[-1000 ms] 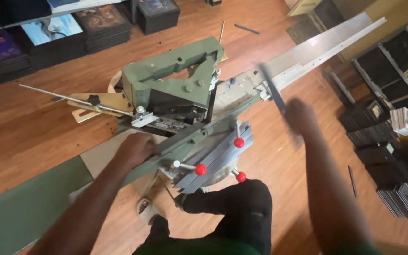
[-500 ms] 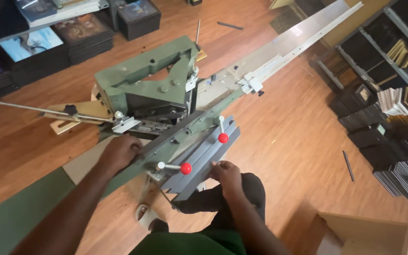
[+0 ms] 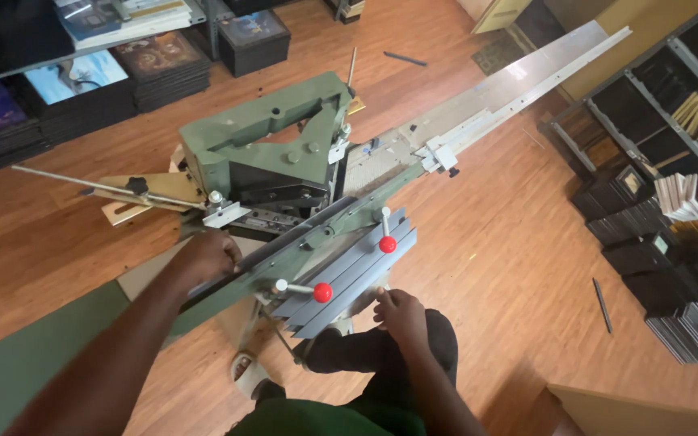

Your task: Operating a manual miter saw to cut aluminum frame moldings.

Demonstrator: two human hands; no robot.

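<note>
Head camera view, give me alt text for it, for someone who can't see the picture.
Seen from above, a person stands at a green mitre cutting machine on a wooden floor. Their left hand rests on its long rail and their right hand touches the edge of its grey ribbed panel, near two red-knobbed levers. Stacked picture frames line the right side.

I'm looking into a picture-framing workshop: a heavy green cast-metal mitre cutting machine point(image 3: 268, 157) stands on a wooden plank floor point(image 3: 510, 250), with stacked framed pictures point(image 3: 163, 69) behind it and racks of dark frame pieces point(image 3: 672, 234) to its right.
</note>
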